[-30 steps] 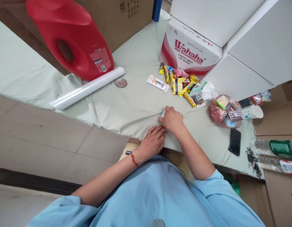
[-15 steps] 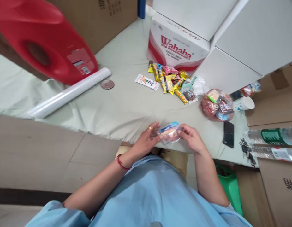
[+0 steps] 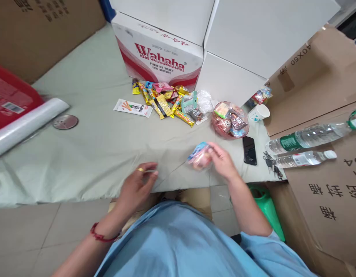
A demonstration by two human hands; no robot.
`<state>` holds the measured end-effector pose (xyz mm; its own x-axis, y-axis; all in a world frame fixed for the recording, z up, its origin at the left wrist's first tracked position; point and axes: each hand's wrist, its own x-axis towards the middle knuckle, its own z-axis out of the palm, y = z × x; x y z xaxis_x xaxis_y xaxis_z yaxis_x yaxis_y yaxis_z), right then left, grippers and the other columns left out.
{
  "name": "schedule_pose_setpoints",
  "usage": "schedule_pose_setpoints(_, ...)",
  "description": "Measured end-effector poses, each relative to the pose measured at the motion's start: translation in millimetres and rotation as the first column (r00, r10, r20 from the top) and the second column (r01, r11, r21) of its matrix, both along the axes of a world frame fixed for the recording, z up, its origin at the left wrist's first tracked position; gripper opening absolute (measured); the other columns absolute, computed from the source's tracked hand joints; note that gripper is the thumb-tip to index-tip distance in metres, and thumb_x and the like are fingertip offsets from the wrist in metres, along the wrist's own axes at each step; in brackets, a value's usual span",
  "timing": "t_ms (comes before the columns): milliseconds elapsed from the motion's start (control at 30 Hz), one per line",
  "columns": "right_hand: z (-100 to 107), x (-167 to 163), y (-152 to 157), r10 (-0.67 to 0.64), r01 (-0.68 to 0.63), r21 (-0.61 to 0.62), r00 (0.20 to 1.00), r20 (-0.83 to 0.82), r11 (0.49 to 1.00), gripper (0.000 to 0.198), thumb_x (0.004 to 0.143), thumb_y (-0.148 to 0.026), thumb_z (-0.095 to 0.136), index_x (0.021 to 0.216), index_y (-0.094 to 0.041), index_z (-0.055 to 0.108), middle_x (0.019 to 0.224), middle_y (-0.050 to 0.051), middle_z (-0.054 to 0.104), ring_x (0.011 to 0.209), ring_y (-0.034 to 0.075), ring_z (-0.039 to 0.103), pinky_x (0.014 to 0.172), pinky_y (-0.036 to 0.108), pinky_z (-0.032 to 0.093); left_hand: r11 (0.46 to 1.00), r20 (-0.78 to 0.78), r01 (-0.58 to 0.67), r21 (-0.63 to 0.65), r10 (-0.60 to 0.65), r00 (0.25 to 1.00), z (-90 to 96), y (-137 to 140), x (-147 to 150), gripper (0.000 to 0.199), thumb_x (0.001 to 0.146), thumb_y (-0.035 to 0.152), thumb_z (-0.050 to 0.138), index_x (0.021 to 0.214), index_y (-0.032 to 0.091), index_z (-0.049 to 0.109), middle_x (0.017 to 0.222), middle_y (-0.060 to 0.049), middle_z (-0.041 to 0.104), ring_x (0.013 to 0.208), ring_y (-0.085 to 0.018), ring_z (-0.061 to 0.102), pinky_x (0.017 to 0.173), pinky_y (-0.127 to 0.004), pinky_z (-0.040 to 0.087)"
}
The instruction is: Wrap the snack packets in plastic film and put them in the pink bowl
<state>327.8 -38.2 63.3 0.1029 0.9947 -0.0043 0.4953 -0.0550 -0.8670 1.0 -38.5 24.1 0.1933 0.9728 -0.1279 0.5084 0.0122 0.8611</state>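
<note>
Between the thumb and fingers of my right hand [image 3: 222, 159] is a small clear-and-blue snack packet [image 3: 200, 156] with something pinkish inside, slightly blurred. It is held above the front part of the table. My left hand [image 3: 139, 184], with a ring on one finger, is off to the left at the table's front edge; its thumb and fingers are apart with nothing between them. Beyond the packet, to the right, stands a pink bowl [image 3: 217, 127] filled with wrapped snacks. A pile of wrapped snacks [image 3: 163, 105] and a flat white snack packet [image 3: 133, 107] lie farther back.
A Wahaha carton [image 3: 160, 57] and white boxes line the back. Right of the bowl are a paper cup [image 3: 259, 112], a phone [image 3: 249, 151], keys [image 3: 271, 163] and two water bottles [image 3: 307, 139]. A plastic film roll [image 3: 30, 125] and a metal disc [image 3: 65, 122] lie left.
My left hand has let go of the snack packet and moved left, away from it. The packet stays in my right hand. The view has turned to the right.
</note>
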Motion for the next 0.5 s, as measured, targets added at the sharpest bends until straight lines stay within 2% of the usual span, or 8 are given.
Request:
schedule_pose_setpoints(67, 22.7, 51.4, 21.0, -0.169, 0.162, 0.066, 0.977, 0.132, 0.985, 0.047, 0.104, -0.049, 0.049, 0.141, -0.024, 0.066, 0.135, 0.007, 0.073, 0.126, 0.026, 0.067, 0.113, 0.043, 0.05, 0.987, -0.164, -0.108, 0.118, 0.127, 0.978, -6.8, 9.8, -22.6, 0.039, 0.095, 0.052, 0.054, 0.116, 0.022, 0.068, 0.113, -0.008, 0.077, 0.095, -0.027, 0.074, 0.087, -0.042, 0.059)
schedule_pose_setpoints(133, 46.9, 101.1, 47.6, -0.296, 0.253, 0.18, 0.916, 0.271, 0.95, 0.048, 0.103, -0.043, 0.045, 0.141, -0.022, 0.065, 0.134, 0.009, 0.073, 0.125, 0.027, 0.066, 0.111, 0.044, 0.05, 0.961, -0.266, -0.178, 0.214, 0.232, 0.935, -15.5, 17.1, -38.8, 0.029, 0.095, 0.043, 0.053, 0.109, 0.023, 0.068, 0.104, -0.006, 0.075, 0.091, -0.027, 0.073, 0.083, -0.043, 0.058)
schedule_pose_setpoints(200, 65.8, 139.1, 78.2, -0.319, 0.242, 0.22, 0.83, 0.458, 0.945, 0.048, 0.104, -0.037, 0.04, 0.14, -0.021, 0.067, 0.132, 0.01, 0.073, 0.125, 0.029, 0.064, 0.11, 0.045, 0.048, 0.931, -0.329, -0.164, 0.327, 0.275, 0.903, -23.5, 20.2, -43.7, 0.022, 0.097, 0.036, 0.05, 0.102, 0.025, 0.067, 0.099, -0.005, 0.073, 0.093, -0.028, 0.071, 0.084, -0.044, 0.057)
schedule_pose_setpoints(233, 71.4, 151.8, 94.0, -0.281, 0.209, 0.192, 0.786, 0.551, 0.959, 0.047, 0.103, -0.035, 0.04, 0.138, -0.021, 0.068, 0.128, 0.01, 0.074, 0.125, 0.03, 0.062, 0.11, 0.046, 0.047, 0.914, -0.363, -0.127, 0.385, 0.277, 0.889, -26.7, 20.3, -42.2, 0.021, 0.098, 0.034, 0.048, 0.1, 0.025, 0.067, 0.099, -0.005, 0.072, 0.096, -0.03, 0.07, 0.086, -0.046, 0.057)
schedule_pose_setpoints(300, 73.3, 164.2, 123.7, -0.153, 0.132, 0.083, 0.721, 0.675, 0.988, 0.046, 0.102, -0.031, 0.042, 0.135, -0.021, 0.071, 0.122, 0.011, 0.075, 0.125, 0.032, 0.058, 0.11, 0.046, 0.046, 0.883, -0.449, -0.026, 0.469, 0.264, 0.854, -30.8, 19.2, -35.0, 0.023, 0.1, 0.031, 0.047, 0.098, 0.023, 0.068, 0.103, -0.01, 0.071, 0.102, -0.033, 0.067, 0.087, -0.048, 0.055)
schedule_pose_setpoints(400, 58.8, 160.7, 153.4, 0.01, 0.059, -0.062, 0.635, 0.772, 0.996, 0.044, 0.099, -0.027, 0.047, 0.132, -0.02, 0.075, 0.126, 0.013, 0.073, 0.126, 0.033, 0.053, 0.111, 0.047, 0.043, 0.855, -0.534, 0.065, 0.515, 0.261, 0.804, -33.2, 16.9, -25.7, 0.025, 0.1, 0.028, 0.048, 0.102, 0.019, 0.071, 0.105, -0.016, 0.071, 0.101, -0.034, 0.065, 0.083, -0.047, 0.053)
schedule_pose_setpoints(433, 52.3, 157.6, 157.6, 0.022, 0.044, -0.061, 0.601, 0.799, 0.997, 0.044, 0.098, -0.026, 0.048, 0.131, -0.02, 0.076, 0.129, 0.014, 0.071, 0.128, 0.034, 0.051, 0.112, 0.047, 0.042, 0.848, -0.539, 0.071, 0.525, 0.267, 0.799, -33.5, 16.5, -24.7, 0.025, 0.1, 0.027, 0.048, 0.103, 0.018, 0.071, 0.105, -0.016, 0.071, 0.1, -0.034, 0.064, 0.083, -0.046, 0.053)
schedule_pose_setpoints(500, 41.2, 152.7, 157.7, -0.04, 0.026, 0.031, 0.536, 0.843, 0.999, 0.043, 0.098, -0.028, 0.049, 0.131, -0.022, 0.076, 0.136, 0.014, 0.067, 0.134, 0.035, 0.046, 0.114, 0.049, 0.039, 0.837, -0.538, 0.072, 0.542, 0.279, 0.795, -34.3, 16.0, -25.4, 0.026, 0.101, 0.027, 0.047, 0.104, 0.019, 0.071, 0.104, -0.015, 0.071, 0.1, -0.033, 0.064, 0.082, -0.045, 0.053)
